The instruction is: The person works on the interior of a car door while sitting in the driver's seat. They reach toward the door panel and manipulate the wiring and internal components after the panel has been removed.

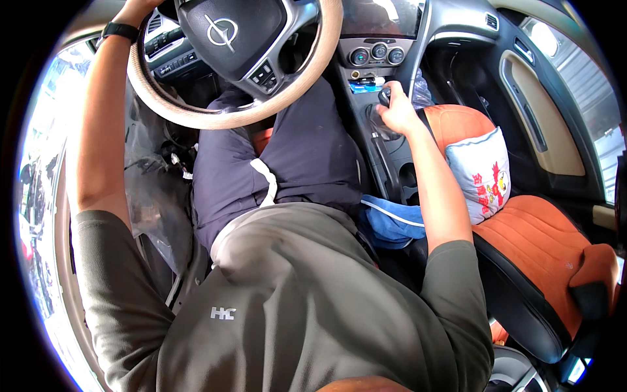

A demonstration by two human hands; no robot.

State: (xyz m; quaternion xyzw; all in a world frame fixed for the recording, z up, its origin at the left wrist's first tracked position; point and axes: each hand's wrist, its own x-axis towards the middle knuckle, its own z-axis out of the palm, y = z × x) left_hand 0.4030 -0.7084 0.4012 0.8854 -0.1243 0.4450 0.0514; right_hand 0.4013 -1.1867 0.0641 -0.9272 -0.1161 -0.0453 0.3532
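Car cabin: right hand (396,110) clamped on gear lever (385,97) at one o'clock; left hand (134,10) (mostly cropped) grasps steering wheel (196,116) at eleven

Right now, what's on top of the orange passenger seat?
A small white cushion with red print leans at the front of the orange passenger seat. Whatever is beneath the cushion stays hidden.

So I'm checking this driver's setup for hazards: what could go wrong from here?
The left hand grips only the top of the beige-wrapped steering wheel, so a quick correction may be weak while the right hand is closed on the dark gear lever. The loose white printed cushion on the orange passenger seat could slide toward the console under braking.
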